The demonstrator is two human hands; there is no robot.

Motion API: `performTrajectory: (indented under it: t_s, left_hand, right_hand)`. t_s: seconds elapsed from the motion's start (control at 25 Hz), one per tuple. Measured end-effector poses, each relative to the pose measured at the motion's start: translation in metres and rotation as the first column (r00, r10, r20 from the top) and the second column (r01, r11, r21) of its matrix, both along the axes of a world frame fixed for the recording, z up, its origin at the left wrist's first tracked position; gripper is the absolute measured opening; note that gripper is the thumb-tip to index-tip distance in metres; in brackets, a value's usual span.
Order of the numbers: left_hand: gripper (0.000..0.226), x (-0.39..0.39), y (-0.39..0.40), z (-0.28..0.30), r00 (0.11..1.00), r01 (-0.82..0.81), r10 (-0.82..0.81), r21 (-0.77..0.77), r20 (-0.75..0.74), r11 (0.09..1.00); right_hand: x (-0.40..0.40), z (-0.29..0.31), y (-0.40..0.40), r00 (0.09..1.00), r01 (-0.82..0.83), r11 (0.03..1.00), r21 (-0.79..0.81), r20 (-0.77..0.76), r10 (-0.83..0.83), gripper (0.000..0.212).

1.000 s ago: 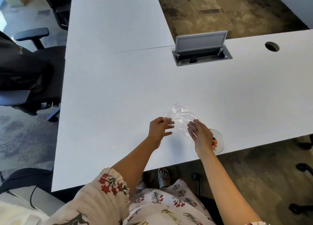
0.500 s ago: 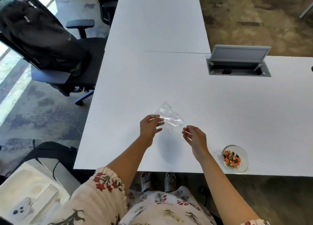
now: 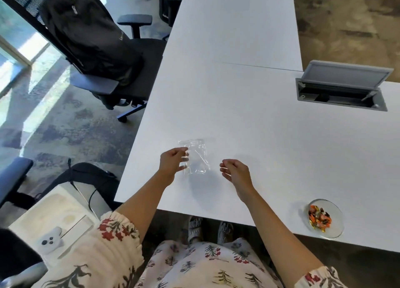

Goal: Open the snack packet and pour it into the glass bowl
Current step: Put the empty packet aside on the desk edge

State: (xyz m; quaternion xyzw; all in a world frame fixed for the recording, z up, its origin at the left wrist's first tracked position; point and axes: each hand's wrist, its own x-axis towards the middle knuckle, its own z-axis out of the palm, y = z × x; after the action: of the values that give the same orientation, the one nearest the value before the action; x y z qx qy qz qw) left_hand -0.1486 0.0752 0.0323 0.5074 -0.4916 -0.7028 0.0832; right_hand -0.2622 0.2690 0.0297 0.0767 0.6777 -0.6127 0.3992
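There is just the one view, worn on the person's head, looking steeply down and forward from above the near edge of the white desk (image 3: 249, 105). It is wide enough to take in both forearms, the lap, the feet under the desk and an office chair (image 3: 121, 75) off to the left.

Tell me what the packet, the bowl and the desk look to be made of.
Packet: thin clear plastic film, glossy; creased, with the desk showing through.
Bowl: clear glass by its look, smooth; the desk and snacks show through it.
Desk: likely white laminate, matte; flat, even, no grain.
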Motion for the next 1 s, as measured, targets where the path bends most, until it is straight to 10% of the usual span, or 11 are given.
performTrajectory:
  t_s: [1.0]
  left_hand:
    - [0.027, 0.101, -0.124, -0.055, 0.845, 0.196, 0.000, -0.310, 0.535, 0.930]
  right_hand:
    - [0.044, -0.023, -0.027, 0.959, -0.250, 0.957, 0.149, -0.101, 0.266, 0.015]
